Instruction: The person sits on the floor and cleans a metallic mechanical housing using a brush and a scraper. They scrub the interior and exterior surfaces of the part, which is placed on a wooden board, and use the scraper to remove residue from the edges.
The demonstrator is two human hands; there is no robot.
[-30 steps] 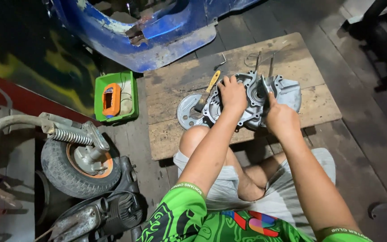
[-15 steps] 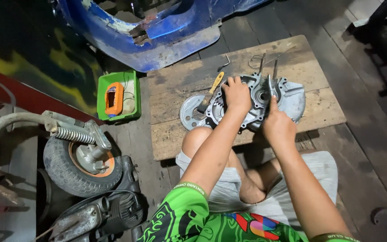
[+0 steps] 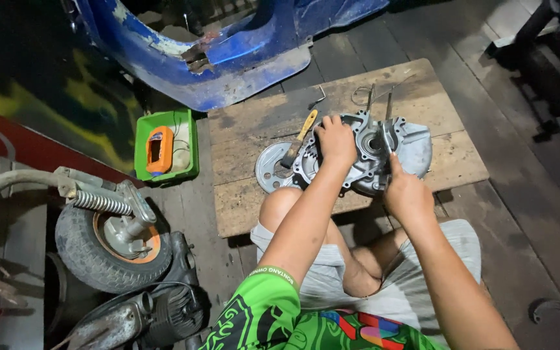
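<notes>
A grey metal engine case [image 3: 409, 149] lies on a low wooden board [image 3: 442, 104] in front of my knees. My left hand [image 3: 336, 140] presses down on the case's left part, fingers curled over its top edge. At the case's near right edge sits my right hand [image 3: 407, 192], gripping a thin metal tool [image 3: 385, 133] that stands up against the case's middle. Two long studs [image 3: 388, 102] rise from the case's far side.
A yellow-handled scraper [image 3: 299, 137] and a round metal plate [image 3: 268, 170] lie left of the case. A green tray [image 3: 184, 129] with an orange device sits further left. A small wheel with spring [image 3: 105, 227] and an engine are at lower left. A blue body panel [image 3: 228, 58] stands behind.
Both hands stay on the case; the right hand has slid slightly nearer and lower along the tool. The view has shifted a little.
</notes>
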